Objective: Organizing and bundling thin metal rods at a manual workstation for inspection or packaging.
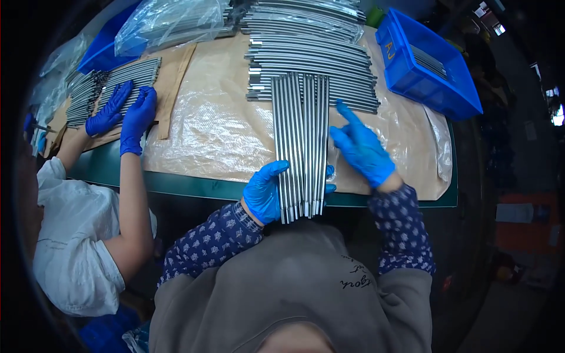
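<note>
A flat bundle of slim metal rods (pixel 300 141) lies across my left hand (pixel 265 191), whose blue-gloved fingers wrap under and around its near part. The rods point away from me, side by side, with a narrow gap near the middle. To the right of the bundle, my right hand (pixel 360 144), also blue-gloved, is off the rods with its index finger stretched out and its fingers apart. Beyond the bundle, a wide row of similar rods (pixel 312 56) rests crosswise on the table; the far ends of the held rods overlap its near edge.
A blue plastic bin (pixel 412 75) with rods inside stands at the back right. Plastic film over brown paper (pixel 206 141) covers the green table (pixel 194 185). At left, a co-worker's gloved hands (pixel 138 115) rest by shorter rods (pixel 132 76). Plastic-bagged rods (pixel 176 26) lie behind.
</note>
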A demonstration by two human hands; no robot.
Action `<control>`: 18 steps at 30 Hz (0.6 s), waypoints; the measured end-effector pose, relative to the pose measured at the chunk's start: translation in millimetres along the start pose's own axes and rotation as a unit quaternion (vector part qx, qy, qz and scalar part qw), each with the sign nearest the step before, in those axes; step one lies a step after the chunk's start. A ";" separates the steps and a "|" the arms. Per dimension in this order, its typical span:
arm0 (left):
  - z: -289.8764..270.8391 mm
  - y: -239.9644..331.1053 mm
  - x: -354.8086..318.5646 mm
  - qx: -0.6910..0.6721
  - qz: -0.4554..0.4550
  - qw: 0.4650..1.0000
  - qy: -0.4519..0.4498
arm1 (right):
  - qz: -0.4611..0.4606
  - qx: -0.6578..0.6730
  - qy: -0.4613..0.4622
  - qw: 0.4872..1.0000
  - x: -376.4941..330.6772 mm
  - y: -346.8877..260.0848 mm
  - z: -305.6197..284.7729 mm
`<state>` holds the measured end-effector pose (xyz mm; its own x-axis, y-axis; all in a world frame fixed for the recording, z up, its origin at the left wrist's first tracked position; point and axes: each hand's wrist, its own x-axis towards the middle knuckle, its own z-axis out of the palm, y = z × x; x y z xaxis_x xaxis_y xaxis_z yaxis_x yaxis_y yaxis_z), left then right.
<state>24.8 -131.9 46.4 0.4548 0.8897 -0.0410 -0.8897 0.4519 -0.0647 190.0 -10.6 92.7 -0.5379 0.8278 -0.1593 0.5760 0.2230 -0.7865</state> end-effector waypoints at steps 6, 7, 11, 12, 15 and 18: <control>-10.5 -1.0 -9.1 0.042 0.002 0.991 0.127 | -0.111 -0.201 0.026 0.973 19.0 -22.2 56.4; -2.5 -2.8 -9.1 0.082 0.010 0.989 0.122 | -0.114 -0.208 0.021 0.971 17.2 -28.6 59.4; 0.0 -4.3 -5.5 0.144 -0.010 0.975 0.171 | -0.151 -0.139 0.037 0.978 25.2 -33.9 71.8; 2.4 -4.3 -4.0 0.184 -0.010 0.962 0.203 | -0.153 -0.140 0.044 0.977 27.5 -31.6 69.3; -10.2 -7.7 -3.3 0.230 0.020 0.943 0.239 | -0.120 -0.021 0.011 0.993 38.0 -30.6 66.8; -9.2 -5.9 -5.3 0.141 -0.003 0.979 0.148 | 0.072 0.415 -0.031 0.906 52.5 -30.7 79.3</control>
<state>28.1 -139.9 37.8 0.4140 0.8477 -0.3315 -0.8438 0.4941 0.2096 95.3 -14.8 61.1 -0.5431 0.7811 -0.3083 -0.0055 -0.3704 -0.9289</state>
